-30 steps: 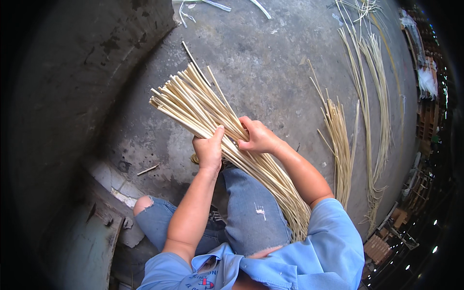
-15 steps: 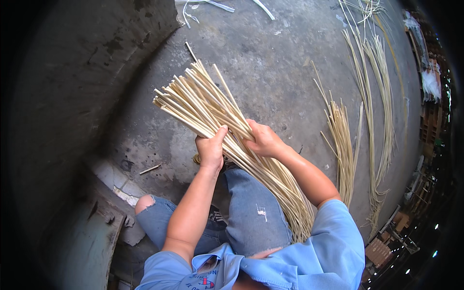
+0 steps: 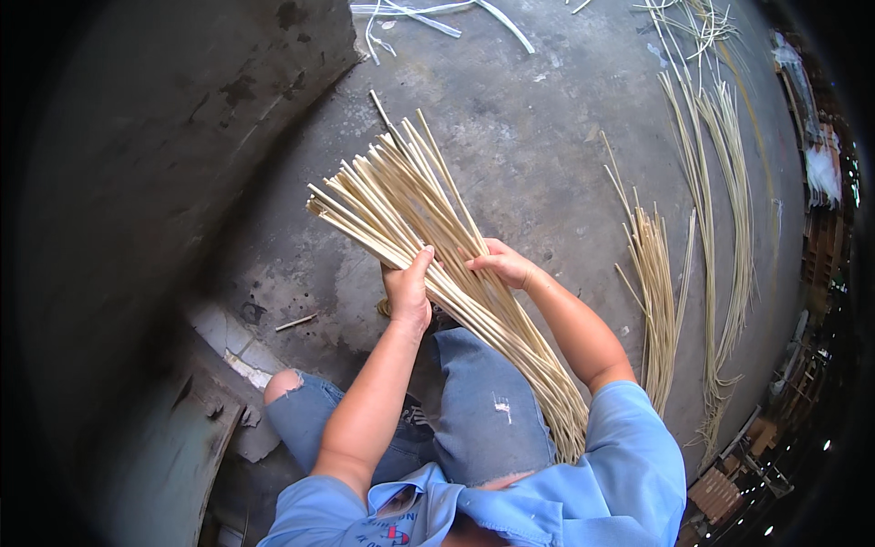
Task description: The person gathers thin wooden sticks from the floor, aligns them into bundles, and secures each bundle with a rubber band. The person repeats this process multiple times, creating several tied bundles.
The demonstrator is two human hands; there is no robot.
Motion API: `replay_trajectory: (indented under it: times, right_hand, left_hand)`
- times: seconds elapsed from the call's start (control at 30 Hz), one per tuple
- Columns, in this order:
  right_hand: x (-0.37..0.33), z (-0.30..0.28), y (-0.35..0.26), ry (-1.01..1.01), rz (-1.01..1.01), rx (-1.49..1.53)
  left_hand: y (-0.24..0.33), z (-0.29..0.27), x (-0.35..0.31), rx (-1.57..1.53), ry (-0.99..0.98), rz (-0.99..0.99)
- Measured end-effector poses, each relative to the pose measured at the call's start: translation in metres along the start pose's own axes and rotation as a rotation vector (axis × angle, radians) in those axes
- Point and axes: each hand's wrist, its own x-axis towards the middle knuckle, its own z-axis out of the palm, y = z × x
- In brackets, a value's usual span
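A thick bundle of pale rattan canes (image 3: pixel 497 328) slants across my bent knee, its cut ends fanned out at the upper left. My left hand (image 3: pixel 408 284) is closed around the left side of the bundle, thumb laid over the top canes. On the other side, my right hand (image 3: pixel 503 264) grips the canes, with the thumb across the front and the other fingers hidden behind. Between the hands the bundle parts slightly into two groups. The canes' lower length passes beside my thigh toward my right arm, and their far end is out of sight.
A shorter cane bundle (image 3: pixel 652 292) lies on the concrete floor at the right, next to long thin strands (image 3: pixel 720 210). White strips (image 3: pixel 428 11) lie at the far edge. A dark wall (image 3: pixel 182 137) rises at the left. One short cane piece (image 3: pixel 296 322) lies near my knee.
The view has shifted slightly, so the scene sits lower and further right. My right hand's grip has changed a little, and the canes at the top are spread more apart.
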Motion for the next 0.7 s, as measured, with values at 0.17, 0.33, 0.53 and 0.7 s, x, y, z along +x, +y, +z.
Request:
replay_trajectory:
  times: [0.17, 0.33, 0.53, 0.7]
  right_hand:
    - [-0.005, 0.025, 0.007, -0.076, -0.023, -0.088]
    - [0.006, 0.041, 0.017, 0.025, -0.216, -0.410]
    - [0.016, 0.035, 0.026, -0.034, -0.013, -0.135]
    - [0.024, 0.049, 0.016, -0.110, 0.028, 0.110]
  left_hand:
    - [0.008, -0.001, 0.004, 0.081, -0.096, -0.189]
    - [0.002, -0.006, 0.001, -0.091, -0.148, -0.188]
    - [-0.019, 0.006, 0.014, 0.105, 0.066, 0.060]
    - [-0.016, -0.001, 0.034, 0.105, 0.195, 0.066]
